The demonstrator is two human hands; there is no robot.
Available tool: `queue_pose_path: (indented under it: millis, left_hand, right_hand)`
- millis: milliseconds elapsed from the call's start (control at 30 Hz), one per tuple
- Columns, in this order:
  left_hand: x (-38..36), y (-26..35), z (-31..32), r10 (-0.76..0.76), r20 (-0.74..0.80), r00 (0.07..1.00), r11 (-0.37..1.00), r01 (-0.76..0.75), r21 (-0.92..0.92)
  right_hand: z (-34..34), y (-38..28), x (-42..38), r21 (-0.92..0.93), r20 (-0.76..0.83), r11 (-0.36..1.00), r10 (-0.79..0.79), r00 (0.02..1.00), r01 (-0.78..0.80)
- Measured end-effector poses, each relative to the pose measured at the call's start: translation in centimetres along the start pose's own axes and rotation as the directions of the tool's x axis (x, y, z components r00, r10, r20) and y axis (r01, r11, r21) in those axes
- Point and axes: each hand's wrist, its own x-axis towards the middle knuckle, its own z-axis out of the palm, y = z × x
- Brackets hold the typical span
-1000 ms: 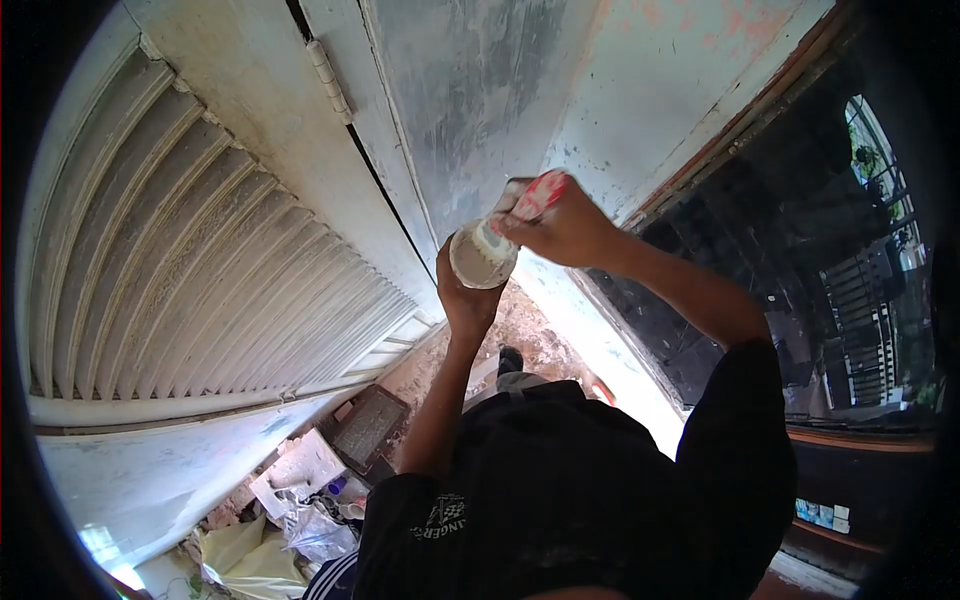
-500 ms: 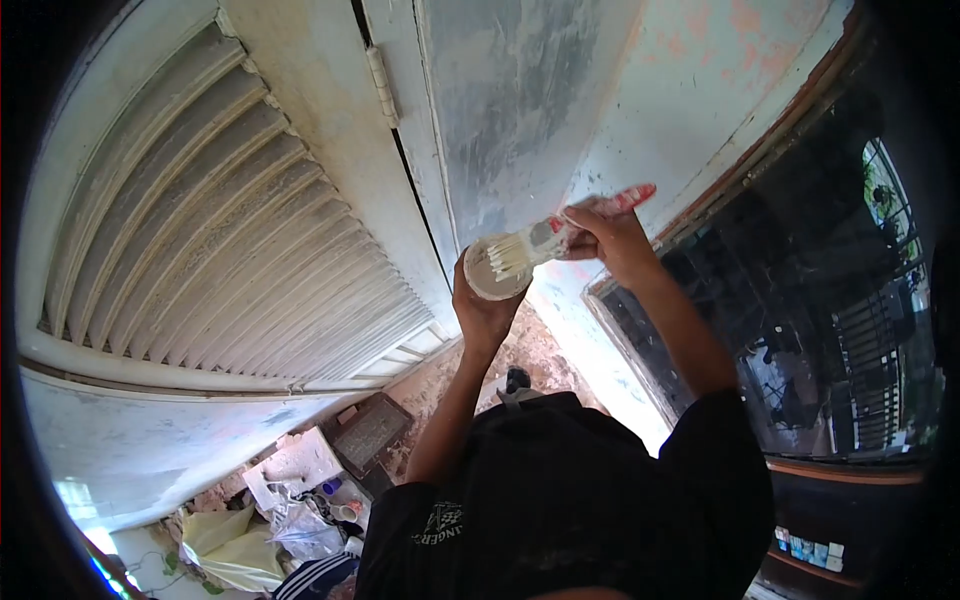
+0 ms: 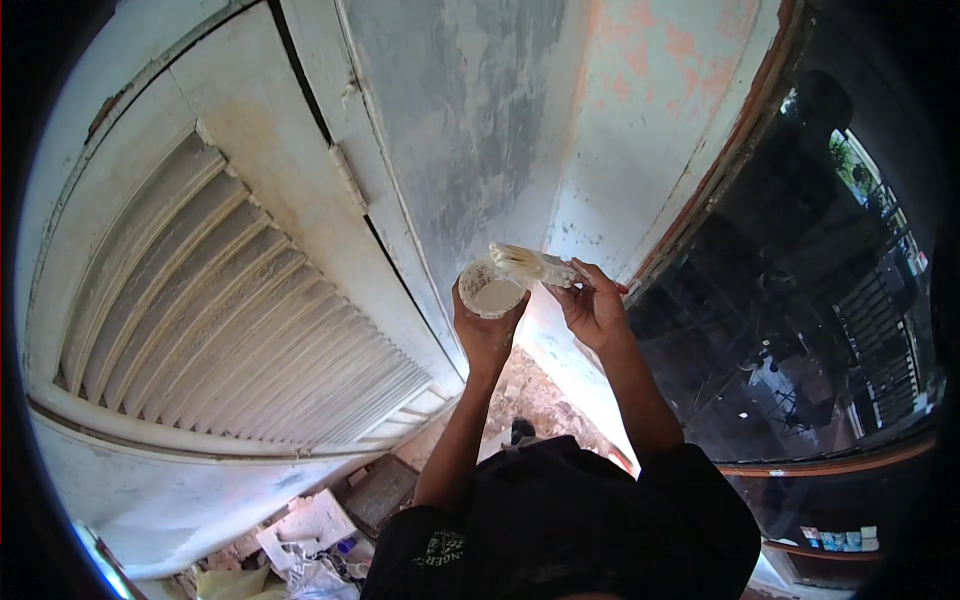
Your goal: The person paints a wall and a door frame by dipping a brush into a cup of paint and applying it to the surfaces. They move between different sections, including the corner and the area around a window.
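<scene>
Near the middle of the view, my left hand (image 3: 485,338) is wrapped round a round cup (image 3: 494,290) with pale paint inside. My right hand (image 3: 592,304) grips a paint brush (image 3: 540,265) with a whitish, paint-covered ferrule. Its pale bristles point left, over the cup's upper right rim. A bit of the brush's red handle shows past my right hand. Behind both hands stands a grey, patchily painted panel (image 3: 455,110).
A louvred shutter door (image 3: 250,310) fills the left side. Dark glass (image 3: 760,300) in a worn frame stands at the right. Plastic bags (image 3: 310,572) and a pale board (image 3: 305,525) lie on the floor at the lower left.
The brush has risen out of the cup and turned, so its bristles now sit above the rim. My right hand has moved lower and its grip has shifted. The view has shifted too.
</scene>
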Motion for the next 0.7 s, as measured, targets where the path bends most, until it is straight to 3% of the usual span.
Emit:
queue_pose_path:
  millis: [100,200,267,300,367,433,467,500,533,600,700]
  left_hand:
    - [0.7,0.8,0.7,0.038,-0.012,0.999,0.999,-0.037,0.039]
    - [0.6,0.9,0.8,0.048,-0.017,0.999,0.999,-0.048,0.005]
    - [0.0,0.5,0.4,0.030,-0.032,0.999,0.999,-0.029,0.017]
    - [-0.4,0.6,0.0,0.010,-0.038,0.999,1.000,-0.009,0.028]
    - [-1.5,0.5,-0.9,0.015,-0.035,0.999,0.998,-0.013,0.060]
    - [-2.5,0.7,-1.9,0.001,-0.030,1.000,0.999,0.000,0.035]
    - [-3.0,0.5,-2.4,-0.018,-0.037,0.999,0.999,0.020,0.042]
    - [-3.6,0.3,-3.0,-0.045,-0.045,0.998,0.997,0.047,0.053]
    - [-4.2,0.1,-3.4,-0.049,-0.055,0.997,0.994,0.053,0.091]
    - [-5.0,-0.2,-4.6,-0.052,-0.075,0.996,0.983,0.064,0.170]
    - [-6.3,-0.8,-6.2,-0.128,-0.102,0.986,0.970,0.146,0.194]
  right_hand:
    - [1.9,-1.6,0.5,0.041,-0.003,0.997,-0.061,0.998,0.061]
    - [5.6,-5.4,2.9,0.057,0.010,0.955,-0.293,0.956,0.292]
    - [9.8,-10.0,5.7,0.053,0.019,0.873,-0.487,0.873,0.485]
    - [10.7,-13.6,8.7,-0.042,0.114,0.832,-0.546,0.830,0.553]
    - [18.4,-17.4,10.7,-0.063,0.161,0.644,-0.748,0.644,0.763]
    - [23.2,-20.0,13.9,-0.114,0.370,0.225,-0.894,0.252,0.968]
    - [24.0,-21.6,15.4,-0.274,0.505,-0.128,-0.863,0.030,0.953]
    - [23.8,-23.1,16.9,-0.368,0.655,-0.470,-0.743,-0.135,0.802]
    - [23.2,-23.6,18.1,-0.370,0.803,-0.753,-0.554,-0.221,0.543]
    - [19.3,-22.2,20.7,-0.135,0.844,-0.898,-0.325,-0.426,0.418]
    - [5.9,-18.5,25.5,-0.461,0.879,-0.733,-0.455,0.143,0.500]
